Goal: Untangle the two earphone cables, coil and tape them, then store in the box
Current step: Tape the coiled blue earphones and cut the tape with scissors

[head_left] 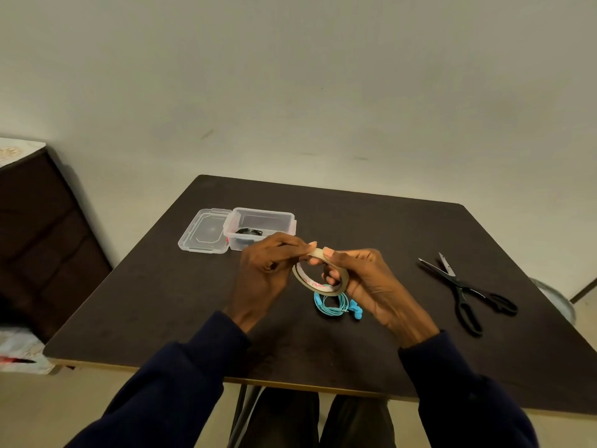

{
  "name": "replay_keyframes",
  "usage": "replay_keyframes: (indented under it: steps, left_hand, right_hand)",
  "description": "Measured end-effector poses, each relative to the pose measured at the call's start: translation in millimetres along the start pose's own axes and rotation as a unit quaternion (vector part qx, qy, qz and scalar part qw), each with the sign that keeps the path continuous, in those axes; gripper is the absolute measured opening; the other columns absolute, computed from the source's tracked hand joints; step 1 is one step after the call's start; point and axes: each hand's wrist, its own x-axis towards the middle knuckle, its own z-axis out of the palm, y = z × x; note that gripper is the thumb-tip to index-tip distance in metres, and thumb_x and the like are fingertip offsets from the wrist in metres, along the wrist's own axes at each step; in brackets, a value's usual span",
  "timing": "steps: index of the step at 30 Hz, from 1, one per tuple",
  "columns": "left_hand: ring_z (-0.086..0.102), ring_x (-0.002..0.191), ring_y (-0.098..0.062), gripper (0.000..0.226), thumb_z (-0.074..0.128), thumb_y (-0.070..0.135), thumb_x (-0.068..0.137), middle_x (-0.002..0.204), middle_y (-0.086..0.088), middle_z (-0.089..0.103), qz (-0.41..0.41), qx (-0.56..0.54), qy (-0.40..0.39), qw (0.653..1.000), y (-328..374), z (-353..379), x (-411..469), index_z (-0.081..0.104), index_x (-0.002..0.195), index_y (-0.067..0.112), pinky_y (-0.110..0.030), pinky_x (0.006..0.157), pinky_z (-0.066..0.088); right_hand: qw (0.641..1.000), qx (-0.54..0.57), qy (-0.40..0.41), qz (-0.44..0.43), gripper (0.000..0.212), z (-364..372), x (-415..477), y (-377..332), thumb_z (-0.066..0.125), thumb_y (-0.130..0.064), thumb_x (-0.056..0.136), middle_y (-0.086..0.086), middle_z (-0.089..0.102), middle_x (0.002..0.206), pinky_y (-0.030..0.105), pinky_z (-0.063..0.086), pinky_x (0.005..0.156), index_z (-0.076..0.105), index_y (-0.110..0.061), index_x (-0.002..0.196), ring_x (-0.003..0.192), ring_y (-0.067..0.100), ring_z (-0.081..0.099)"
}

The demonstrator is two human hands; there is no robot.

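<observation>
The right hand [368, 279] grips the tape roll [310, 282]. Its fingers go through the hole and its thumb sits on top of the roll. The left hand [261, 270] pinches the top edge of the same roll, right beside that thumb. Both hands hold the roll up above the tabletop [355, 221].

Just under the roll lies the blue earphone cable [329, 307], wound into a small ring on the tabletop. Its blue earbuds [355, 310] lie on the right side of the ring.

Behind the left hand stands the clear box [258, 218]. The black earphone cable [248, 232] is inside it, coiled up. The clear lid [203, 231] lies flat on the left, touching the box.

Off to the right, well apart from the hands, black scissors [462, 286] lie with their blades open.
</observation>
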Motion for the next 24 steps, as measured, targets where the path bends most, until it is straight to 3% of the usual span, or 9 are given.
replay_keyframes:
  steps: [2, 4, 6, 9, 11, 15, 20, 24]
  left_hand:
    - [0.071, 0.093, -0.014, 0.027, 0.07, 0.004, 0.087, 0.104, -0.004, 0.074, -0.046, -0.063, 0.023, 0.997, 1.1, 2.8, -3.7, 0.072, 0.113, 0.014, -0.025, 0.081, 0.06]
    - [0.072, 0.094, -0.02, 0.028, 0.07, 0.003, 0.088, 0.105, -0.005, 0.073, -0.11, -0.132, 0.038, 0.984, -0.4, 5.0, -6.3, 0.072, 0.113, 0.014, -0.034, 0.075, 0.063]
    - [0.072, 0.095, -0.022, 0.026, 0.07, 0.005, 0.088, 0.105, -0.004, 0.073, -0.127, -0.145, 0.04, 0.98, -0.8, 6.3, -6.8, 0.072, 0.113, 0.015, -0.037, 0.075, 0.063]
    - [0.069, 0.094, -0.011, 0.025, 0.068, 0.014, 0.088, 0.105, 0.002, 0.071, -0.057, -0.067, 0.026, 0.996, 5.0, 3.3, -2.2, 0.069, 0.113, 0.017, -0.018, 0.082, 0.057]
    - [0.066, 0.094, -0.009, 0.026, 0.069, 0.01, 0.086, 0.103, 0.003, 0.068, -0.014, -0.011, 0.011, 1.0, 6.8, 0.7, 2.9, 0.069, 0.111, 0.015, -0.009, 0.086, 0.051]
    - [0.066, 0.094, -0.011, 0.02, 0.074, 0.004, 0.083, 0.099, -0.01, 0.073, 0.003, 0.036, 0.0, 0.999, 1.3, -3.4, 6.7, 0.076, 0.103, 0.006, -0.008, 0.089, 0.049]
    - [0.063, 0.094, -0.008, 0.035, 0.077, -0.009, 0.076, 0.096, -0.013, 0.074, 0.006, 0.04, 0.036, 0.999, 7.7, -7.6, 3.4, 0.072, 0.107, 0.007, -0.005, 0.089, 0.047]
    - [0.063, 0.093, -0.013, 0.029, 0.073, 0.003, 0.082, 0.096, -0.016, 0.073, 0.023, 0.051, 0.033, 0.998, 8.8, -8.7, 3.4, 0.069, 0.11, 0.011, -0.003, 0.092, 0.044]
  right_hand:
    - [1.0, 0.022, 0.0, 0.007, 0.026, -3.6, -1.5, -0.8, 0.067, -0.014, 0.082, 0.018, 0.072, 0.08, 0.028, 0.055, 0.069, 0.076, 0.008, 0.092, 0.056, 0.011, 0.056]
    - [0.999, 0.042, 0.0, 0.006, 0.026, -4.5, -3.4, -2.5, 0.064, -0.012, 0.084, 0.015, 0.074, 0.08, 0.03, 0.052, 0.073, 0.074, 0.01, 0.094, 0.057, 0.011, 0.054]
    - [0.999, 0.044, 0.003, 0.008, 0.028, -3.1, -4.5, -3.9, 0.061, -0.009, 0.087, 0.01, 0.073, 0.073, 0.032, 0.048, 0.076, 0.069, 0.014, 0.1, 0.057, 0.011, 0.052]
    - [0.999, 0.042, 0.017, 0.013, 0.028, -1.3, -2.2, -4.5, 0.055, -0.004, 0.093, 0.008, 0.07, 0.066, 0.034, 0.044, 0.076, 0.062, 0.021, 0.105, 0.057, 0.014, 0.047]
    - [0.999, 0.033, 0.025, 0.012, 0.023, 0.7, 0.5, -5.2, 0.056, -0.004, 0.093, 0.017, 0.071, 0.074, 0.03, 0.048, 0.066, 0.069, 0.015, 0.094, 0.053, 0.014, 0.048]
    - [1.0, 0.017, 0.02, 0.009, 0.029, 5.8, 5.7, -3.5, 0.055, -0.001, 0.093, 0.022, 0.071, 0.079, 0.024, 0.048, 0.056, 0.073, 0.004, 0.071, 0.051, 0.012, 0.048]
    - [0.999, 0.05, 0.009, 0.012, 0.023, 9.1, 4.0, -4.3, 0.043, 0.006, 0.094, 0.022, 0.07, 0.079, 0.023, 0.049, 0.056, 0.062, 0.017, 0.089, 0.052, 0.01, 0.047]
    - [0.998, 0.056, 0.03, 0.012, 0.015, 10.3, 6.3, -2.1, 0.053, 0.001, 0.087, 0.026, 0.068, 0.082, 0.025, 0.048, 0.056, 0.061, 0.013, 0.083, 0.05, 0.011, 0.046]
